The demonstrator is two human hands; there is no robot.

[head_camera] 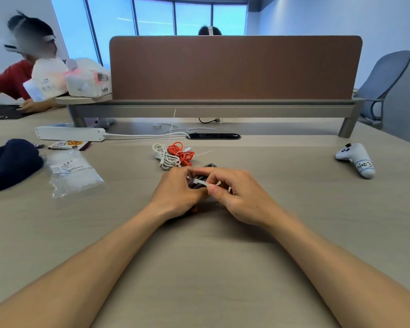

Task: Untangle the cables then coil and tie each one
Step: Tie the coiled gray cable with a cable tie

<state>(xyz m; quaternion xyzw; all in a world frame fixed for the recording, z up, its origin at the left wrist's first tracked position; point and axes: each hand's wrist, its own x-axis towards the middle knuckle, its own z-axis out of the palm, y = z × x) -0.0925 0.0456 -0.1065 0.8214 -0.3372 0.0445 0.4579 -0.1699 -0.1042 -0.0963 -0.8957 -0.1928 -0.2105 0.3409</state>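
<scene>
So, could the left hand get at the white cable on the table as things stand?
Probably yes: the white cable lies just beyond the left hand with nothing between. But that hand grips the dark braided cable, so it would have to let go first.

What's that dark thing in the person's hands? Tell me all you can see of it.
It is a dark cable with a braided, speckled grey cover, coiled into a small bundle. The hands hide most of it; one loop pokes out behind the fingers. The left hand grips the bundle over the table. A white tie lies across it, pinched by the right hand. Whether the tie is fastened cannot be told.
</scene>
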